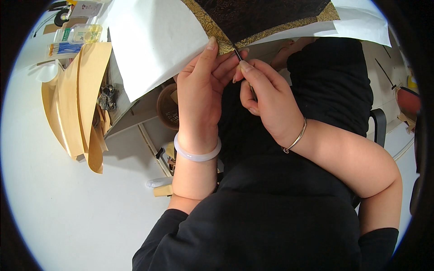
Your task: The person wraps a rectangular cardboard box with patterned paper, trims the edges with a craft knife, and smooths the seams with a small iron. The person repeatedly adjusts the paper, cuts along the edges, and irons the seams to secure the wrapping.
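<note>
A dark brown patterned panel (275, 16) with a gold patterned border (205, 22) lies at the top, one corner pointing toward me. My left hand (201, 83) is closed on that gold corner, thumb on top and fingers beneath. In my right hand (269, 90) is a slim dark pen-like tool (238, 55), pinched between thumb and fingers. Its tip meets the corner, right beside my left fingertips. The exact kind of tool cannot be made out. White paper (149, 43) spreads on both sides of the border and hangs over the table edge.
Folded tan paper sheets (74, 104) stick out over the table edge at left. Behind them are a clear plastic box (83, 34) and a roll of black tape (62, 17). Below the table stands a round brown bin (168, 106). A black chair armrest (379, 126) is at right.
</note>
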Motion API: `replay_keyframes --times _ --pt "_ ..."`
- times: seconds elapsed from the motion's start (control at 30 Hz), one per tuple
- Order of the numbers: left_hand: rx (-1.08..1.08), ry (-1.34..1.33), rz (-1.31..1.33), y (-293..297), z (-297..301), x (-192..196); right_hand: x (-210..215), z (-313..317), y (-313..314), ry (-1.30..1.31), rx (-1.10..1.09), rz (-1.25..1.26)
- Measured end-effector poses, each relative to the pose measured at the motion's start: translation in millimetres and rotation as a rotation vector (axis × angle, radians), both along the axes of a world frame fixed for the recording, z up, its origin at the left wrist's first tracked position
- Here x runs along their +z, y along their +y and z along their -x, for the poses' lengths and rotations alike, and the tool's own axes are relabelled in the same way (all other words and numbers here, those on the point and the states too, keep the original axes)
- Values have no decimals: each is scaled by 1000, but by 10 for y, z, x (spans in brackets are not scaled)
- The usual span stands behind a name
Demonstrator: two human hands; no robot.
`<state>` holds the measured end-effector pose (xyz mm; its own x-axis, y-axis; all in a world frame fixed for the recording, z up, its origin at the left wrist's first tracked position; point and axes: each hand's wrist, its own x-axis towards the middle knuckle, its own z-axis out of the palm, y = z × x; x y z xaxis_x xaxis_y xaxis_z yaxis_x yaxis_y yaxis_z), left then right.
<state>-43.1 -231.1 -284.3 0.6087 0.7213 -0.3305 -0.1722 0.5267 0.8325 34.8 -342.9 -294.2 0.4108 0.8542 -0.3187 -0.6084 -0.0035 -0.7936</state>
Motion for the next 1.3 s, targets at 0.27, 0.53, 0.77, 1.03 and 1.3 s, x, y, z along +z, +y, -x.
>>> replay_keyframes --times 0.27,0.53,0.77,1.03,1.3 --pt "9 -2 3 2 2 -13 6 2 -6 21 -3 6" --pt "22 42 1 -5 -19 11 -12 6 0 58 -22 -11" --pt "27 50 4 -30 -23 26 -26 -2 -16 107 -11 -30" --pt "15 39 7 -36 -11 26 -10 8 -46 104 -11 -36" --pt "28 35 0 -57 -14 32 -12 3 -24 96 -28 -54"
